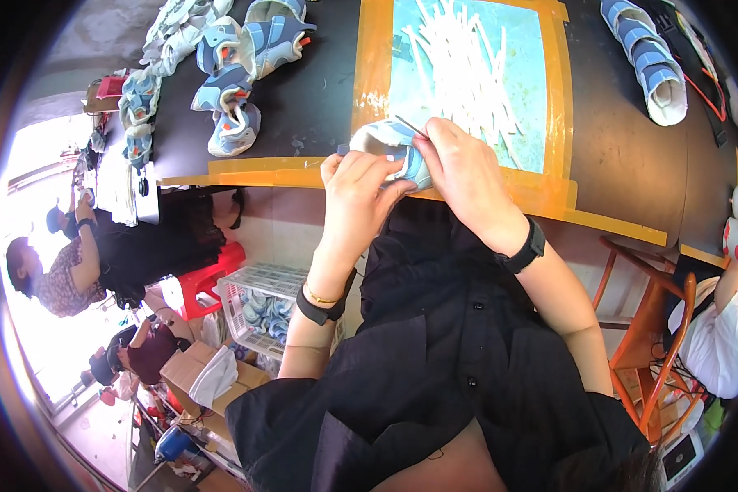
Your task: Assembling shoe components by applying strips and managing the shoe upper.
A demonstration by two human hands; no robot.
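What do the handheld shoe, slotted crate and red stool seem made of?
Handheld shoe: probably synthetic leather or fabric, matte; smooth blue panels, pale soft-looking collar.
Slotted crate: likely matte plastic, by its thin white openwork walls.
Red stool: seemingly smooth plastic, given its even bright colour.

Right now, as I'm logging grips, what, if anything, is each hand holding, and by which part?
The left hand pinches a blue-and-white shoe by its near edge; the right hand grips a thin dark tool by its right end.

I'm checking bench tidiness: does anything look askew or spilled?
The white strips lie in a crisscrossed heap on the turquoise sheet, ends splaying, so they look untidy. No spill shows; the held shoe is partly hidden.
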